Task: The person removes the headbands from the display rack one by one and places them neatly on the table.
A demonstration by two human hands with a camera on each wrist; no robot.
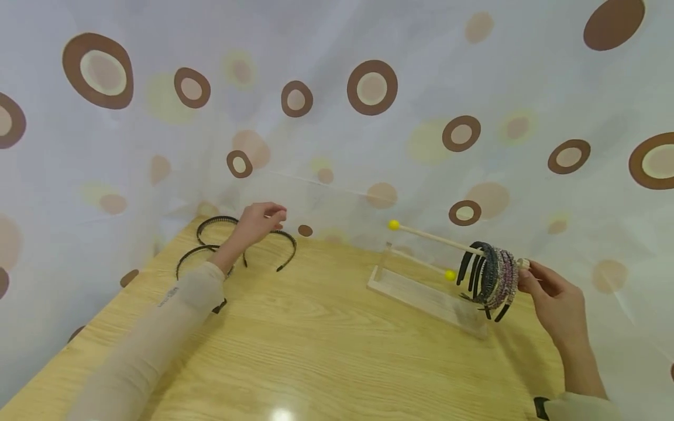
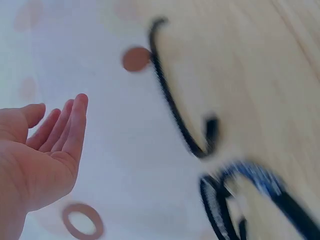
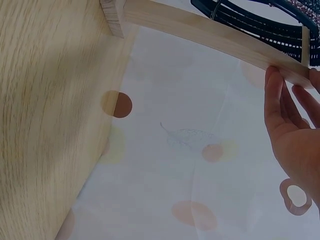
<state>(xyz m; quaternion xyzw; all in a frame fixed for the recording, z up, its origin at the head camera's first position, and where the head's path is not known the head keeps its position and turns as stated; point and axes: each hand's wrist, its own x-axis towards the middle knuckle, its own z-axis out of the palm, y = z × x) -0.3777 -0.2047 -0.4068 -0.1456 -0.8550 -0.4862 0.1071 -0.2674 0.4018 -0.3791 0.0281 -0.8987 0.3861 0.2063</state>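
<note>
A wooden headband stand (image 1: 421, 296), its two rods tipped with yellow balls, is on the right of the table. Several dark and glittery headbands (image 1: 495, 278) hang bunched on its upper rod. My right hand (image 1: 560, 304) pinches the top of the stand's upright; in the right wrist view its fingers touch the end of the pale wooden post (image 3: 210, 35). My left hand (image 1: 258, 222) is raised over the far left of the table, holding nothing, with loosely bent fingers. Beneath and beside it lie black headbands (image 1: 284, 238), partly hidden by the arm, and blurred headbands (image 2: 175, 110) in the left wrist view.
The wood-grain table (image 1: 316, 351) backs onto a pale curtain-like sheet (image 1: 326, 52) printed with brown rings and spots. The sheet rises along the left and far table edges. The stand's lower rod (image 1: 421, 261) shows no headband on its visible part.
</note>
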